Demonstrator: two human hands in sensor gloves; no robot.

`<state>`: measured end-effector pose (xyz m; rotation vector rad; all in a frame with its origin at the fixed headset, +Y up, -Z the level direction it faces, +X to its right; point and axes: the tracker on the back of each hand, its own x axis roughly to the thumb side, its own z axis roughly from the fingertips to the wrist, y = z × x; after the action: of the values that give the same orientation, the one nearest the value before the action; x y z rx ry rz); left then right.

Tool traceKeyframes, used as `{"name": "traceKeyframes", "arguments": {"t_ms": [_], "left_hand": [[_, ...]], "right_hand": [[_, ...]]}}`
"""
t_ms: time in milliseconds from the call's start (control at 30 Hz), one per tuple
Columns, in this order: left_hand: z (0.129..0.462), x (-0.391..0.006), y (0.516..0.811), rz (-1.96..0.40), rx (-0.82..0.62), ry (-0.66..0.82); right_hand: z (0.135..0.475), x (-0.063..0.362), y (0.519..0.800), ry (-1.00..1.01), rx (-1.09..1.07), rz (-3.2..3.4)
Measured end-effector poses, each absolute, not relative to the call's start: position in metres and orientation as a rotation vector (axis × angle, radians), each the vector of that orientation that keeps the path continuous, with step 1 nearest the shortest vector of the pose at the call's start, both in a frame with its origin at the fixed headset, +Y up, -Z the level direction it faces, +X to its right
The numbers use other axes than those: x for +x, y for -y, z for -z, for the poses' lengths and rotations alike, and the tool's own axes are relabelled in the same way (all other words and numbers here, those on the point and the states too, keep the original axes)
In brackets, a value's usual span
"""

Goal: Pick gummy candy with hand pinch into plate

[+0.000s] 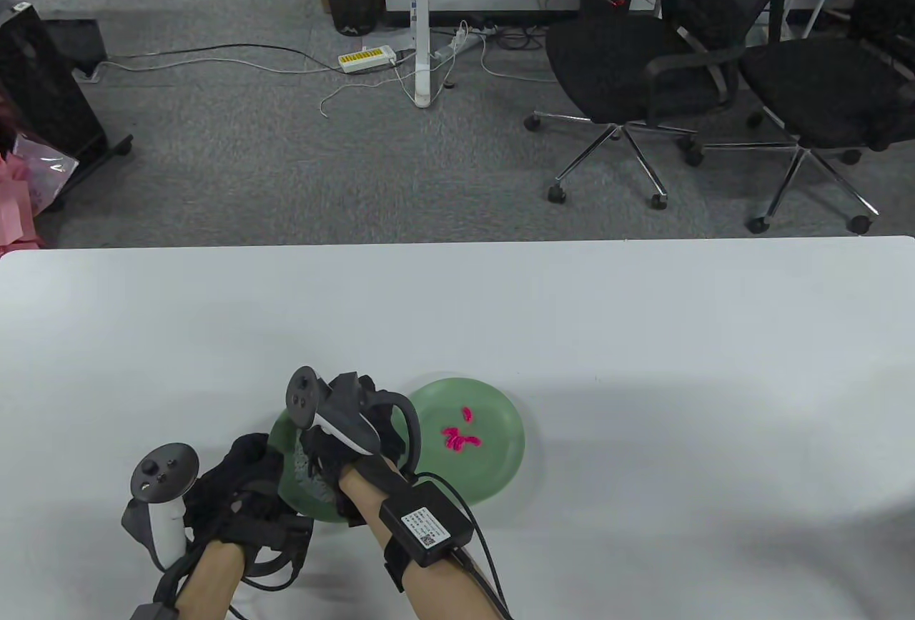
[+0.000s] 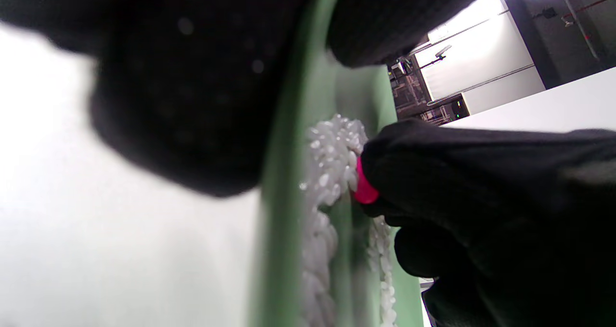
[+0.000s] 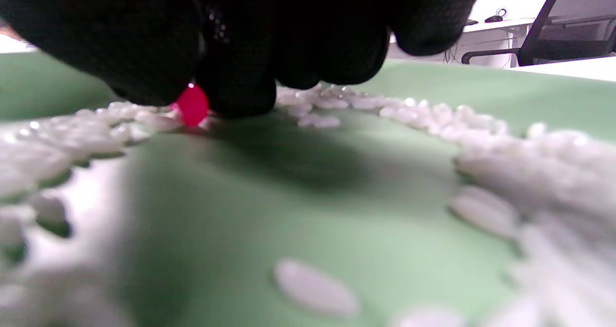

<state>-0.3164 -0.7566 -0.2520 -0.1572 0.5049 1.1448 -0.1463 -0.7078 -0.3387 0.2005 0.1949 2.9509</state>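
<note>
Two green plates sit on the white table, overlapping or touching; which, I cannot tell. The right plate holds a small cluster of pink candies plus one candy set slightly apart behind it; the cluster's count is too small to tell. The left plate carries white grains, spread in ridges around a bare green middle.

The right hand is down over the left plate, its fingertips pinching one pink candy right at the grains. The left hand rests at the left plate's left rim; in the left wrist view its fingers lie against the rim's outside, and another dark fingertip shows above the rim, but I cannot tell whether it truly grips.

Both plates lie near the table's front edge. Behind and right of the right plate the table runs wide and bare to its far edge.
</note>
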Motion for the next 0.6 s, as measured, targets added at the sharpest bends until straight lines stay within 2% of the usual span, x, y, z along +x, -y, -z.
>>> {"name": "traceKeyframes", "arguments": {"t_ms": [367, 600], "left_hand": [[0.252, -0.316, 0.758, -1.128, -0.159, -0.508], [0.252, -0.324, 0.76, -1.144, -0.156, -0.539]], "right_hand": [[0.339, -0.136, 0.702, -0.156, 0.192, -2.906], [0.348, -0.098, 0.682, -0.105, 0.105, -2.846]]}}
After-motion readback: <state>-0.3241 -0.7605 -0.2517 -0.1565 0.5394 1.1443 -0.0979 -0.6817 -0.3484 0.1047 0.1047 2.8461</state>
